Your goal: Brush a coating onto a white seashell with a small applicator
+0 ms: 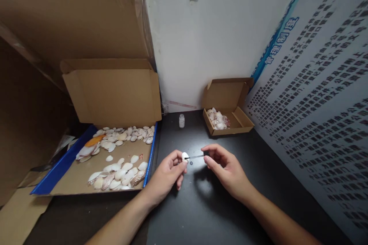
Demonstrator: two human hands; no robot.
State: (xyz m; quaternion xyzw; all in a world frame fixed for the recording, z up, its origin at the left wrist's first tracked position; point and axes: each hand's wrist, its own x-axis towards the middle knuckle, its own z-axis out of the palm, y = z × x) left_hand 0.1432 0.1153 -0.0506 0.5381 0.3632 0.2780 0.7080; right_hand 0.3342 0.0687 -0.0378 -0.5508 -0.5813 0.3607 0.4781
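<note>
The thin brush [196, 156] lies nearly level in the view, its long axis running left to right, the tip pointing left at the white shell [184, 156] and the dark cap [206, 153] at the right end. The tip meets the shell's face, or seems to; the contact is too small to be sure. It is on the wearer's side of the small bottle [181, 121], which stands upright on the dark counter [178, 218]. The shell is also on that side of the bottle, its longer axis running mostly up and down in the view.

The left hand [169, 170] reaches in from the lower left, forearm slanting up and rightward, its fingers pinching the shell against the thumb. The right hand [225, 162] comes from the lower right, forearm slanting up and leftward; its thumb and fingers close narrowly on the cap, the other fingers curled.

Left of the bottle, the open large box [71, 178] holds many loose shells [119, 172]. Right of the bottle, the open small box [240, 123] has a shell pile [219, 119] in its left part. Behind the bottle rises a pale wall [184, 57].
</note>
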